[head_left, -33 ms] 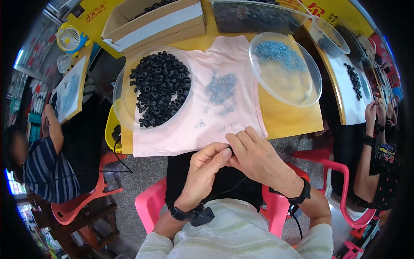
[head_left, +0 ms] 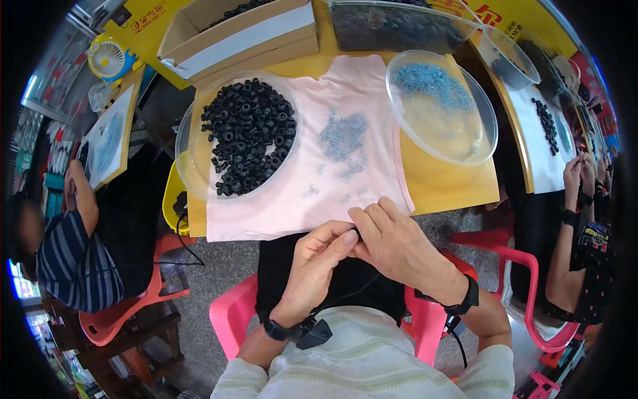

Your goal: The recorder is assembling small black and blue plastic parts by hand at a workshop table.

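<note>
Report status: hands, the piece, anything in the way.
Left hand and right hand together, both pinching. Black piece between them, mostly hidden. Bowls beyond on table, nothing seen blocking hands.

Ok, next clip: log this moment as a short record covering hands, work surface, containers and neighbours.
Hands: left hand and right hand meet, small dark piece between their fingertips; its shape is mostly hidden
Work surface: pale pink cloth on yellow table; loose small bluish pieces on the cloth
Containers: round clear plastic tray of black parts, left; matching tray of bluish pieces, right; brown cardboard box behind
Neighbours: person in striped top, left; person in dark top, right
</note>
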